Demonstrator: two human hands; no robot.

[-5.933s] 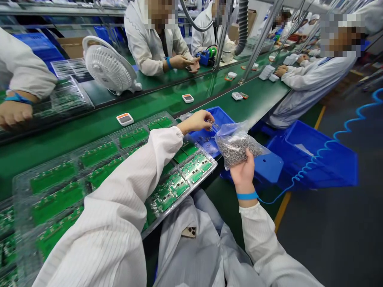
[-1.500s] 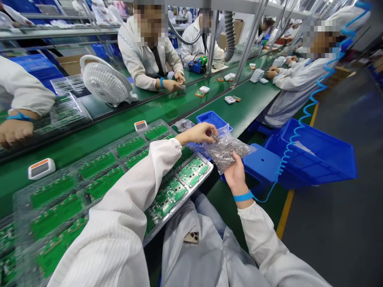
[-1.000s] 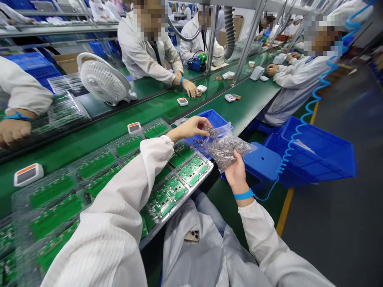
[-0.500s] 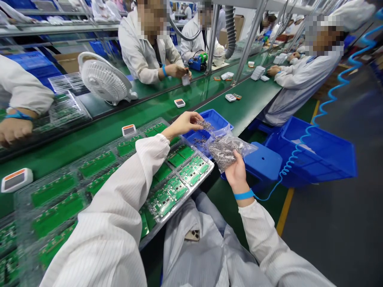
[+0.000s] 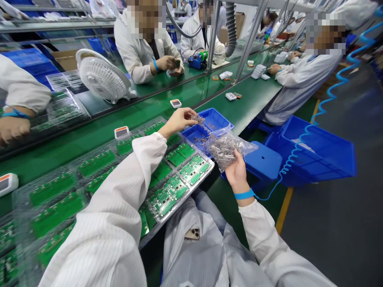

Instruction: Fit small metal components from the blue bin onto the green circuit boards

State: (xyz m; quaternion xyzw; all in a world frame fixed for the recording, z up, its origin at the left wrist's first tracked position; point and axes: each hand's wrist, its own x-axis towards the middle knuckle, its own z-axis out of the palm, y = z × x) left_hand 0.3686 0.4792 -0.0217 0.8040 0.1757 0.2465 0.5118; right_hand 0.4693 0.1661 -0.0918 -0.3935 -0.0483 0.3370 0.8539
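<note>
My right hand [image 5: 237,172] grips from below a clear plastic bag [image 5: 228,146] full of small grey metal parts. My left hand [image 5: 179,118] is pinched shut on a clump of those metal parts [image 5: 200,119], held just above a small blue bin [image 5: 209,124] at the belt's edge; a few loose parts lie in the bin. Under my left sleeve, a clear tray [image 5: 196,184] holds rows of green circuit boards [image 5: 194,168].
A green conveyor belt [image 5: 98,127] carries small white devices with orange tops [image 5: 121,132]. A white fan [image 5: 103,77] stands across the belt. Other workers in white coats sit opposite and to the right. A blue stool [image 5: 265,161], a large blue crate [image 5: 320,153] and a coiled blue cord [image 5: 302,139] lie to my right.
My left hand has drawn a clump of metal parts out of the bag and lifted it up and left over the blue bin. White devices have drifted left along the belt.
</note>
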